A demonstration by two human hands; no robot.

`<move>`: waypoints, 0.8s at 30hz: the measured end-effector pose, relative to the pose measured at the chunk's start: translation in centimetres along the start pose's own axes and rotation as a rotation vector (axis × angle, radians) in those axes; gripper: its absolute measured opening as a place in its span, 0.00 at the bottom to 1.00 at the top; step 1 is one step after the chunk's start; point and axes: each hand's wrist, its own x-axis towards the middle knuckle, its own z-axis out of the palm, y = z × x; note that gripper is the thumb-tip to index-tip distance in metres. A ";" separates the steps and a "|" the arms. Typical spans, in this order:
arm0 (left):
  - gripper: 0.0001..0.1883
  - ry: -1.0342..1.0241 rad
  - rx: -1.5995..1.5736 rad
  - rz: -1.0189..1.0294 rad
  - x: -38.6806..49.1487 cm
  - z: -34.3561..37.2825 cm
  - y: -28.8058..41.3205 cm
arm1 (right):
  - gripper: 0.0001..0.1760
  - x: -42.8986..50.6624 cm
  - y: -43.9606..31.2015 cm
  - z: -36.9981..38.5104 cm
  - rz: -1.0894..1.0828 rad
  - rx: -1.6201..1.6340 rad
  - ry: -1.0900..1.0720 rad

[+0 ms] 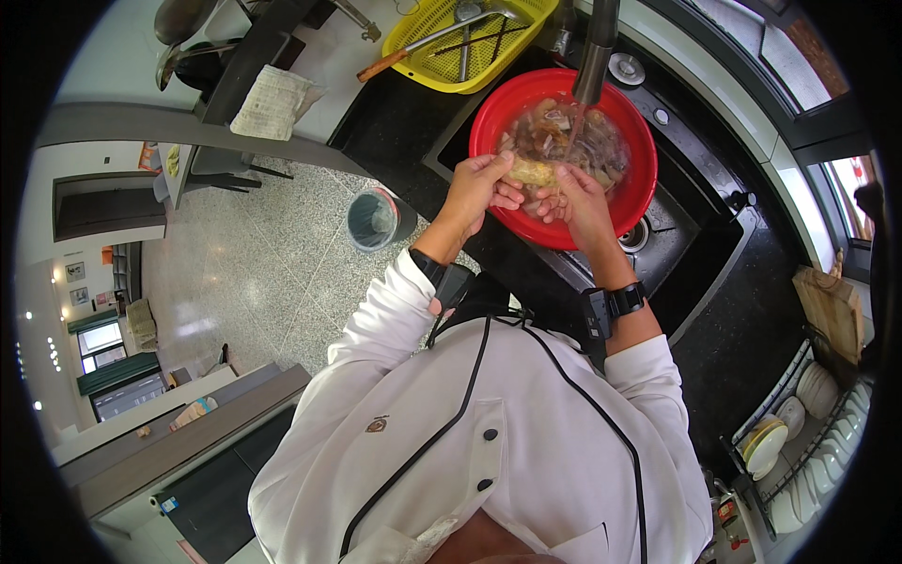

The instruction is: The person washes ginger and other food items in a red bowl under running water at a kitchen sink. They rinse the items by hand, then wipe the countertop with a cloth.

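Both hands hold a yellowish piece of what looks like raw meat [532,171] over the near side of a red plastic basin [486,120]. My left hand [486,185] pinches its left end between thumb and fingers. At the other end, my right hand [581,201] grips it the same way. Cloudy water in the basin covers many cut pieces of raw meat [550,130], some brownish and some grey. A dark faucet [595,74] hangs over the basin, and a thin stream falls from it behind the held piece. The basin sits over a black sink [694,247].
A yellow plastic basket [423,70] with a wooden-handled ladle [437,39] and chopsticks stands beyond the basin to the left. A lined trash bin [377,220] is on the floor. To the right are a wooden cutting board [831,310] and a dish rack [764,493] with bowls.
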 end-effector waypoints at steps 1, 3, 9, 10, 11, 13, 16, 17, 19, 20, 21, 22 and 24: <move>0.19 0.003 -0.003 -0.006 -0.1 0.0 0.0 | 0.22 0.0 0.0 0.0 0.008 -0.003 0.002; 0.19 0.002 -0.006 -0.011 -0.2 0.0 0.0 | 0.21 -0.2 0.0 0.1 0.013 -0.003 0.006; 0.17 0.010 -0.022 -0.011 -0.4 -0.2 -0.6 | 0.19 0.0 0.5 -0.5 0.076 0.102 0.012; 0.17 0.034 -0.025 0.006 -0.4 -0.3 -0.8 | 0.19 0.3 0.7 -1.0 0.093 0.111 0.046; 0.17 0.058 -0.028 0.022 -0.3 -0.5 -1.0 | 0.19 0.6 1.0 -1.7 0.102 0.129 0.064; 0.16 0.102 -0.047 0.043 -0.3 -1.1 -1.5 | 0.18 1.5 1.6 -3.5 0.110 0.099 0.136; 0.14 0.146 -0.100 0.045 -0.7 -2.6 -2.1 | 0.18 3.7 2.7 -7.1 0.088 -0.126 0.335; 0.14 0.151 -0.101 0.040 -0.9 -3.0 -2.2 | 0.18 4.4 3.2 -8.3 0.080 -0.197 0.352; 0.14 0.161 -0.100 0.036 -1.1 -3.8 -2.5 | 0.20 5.6 4.0 -10.5 0.064 -0.337 0.393; 0.14 0.163 -0.090 0.037 -1.1 -4.0 -2.7 | 0.20 6.1 4.7 -11.0 -0.081 -0.528 0.476; 0.13 0.173 -0.100 0.035 -1.2 -4.2 -2.8 | 0.21 6.5 5.5 -11.2 -0.229 -0.719 0.555; 0.13 0.182 -0.106 0.032 -1.3 -4.4 -3.0 | 0.21 6.7 6.0 -11.4 -0.284 -0.840 0.604; 0.12 0.194 -0.106 0.020 -1.5 -4.7 -3.2 | 0.20 6.8 7.1 -11.0 -0.175 -0.837 0.402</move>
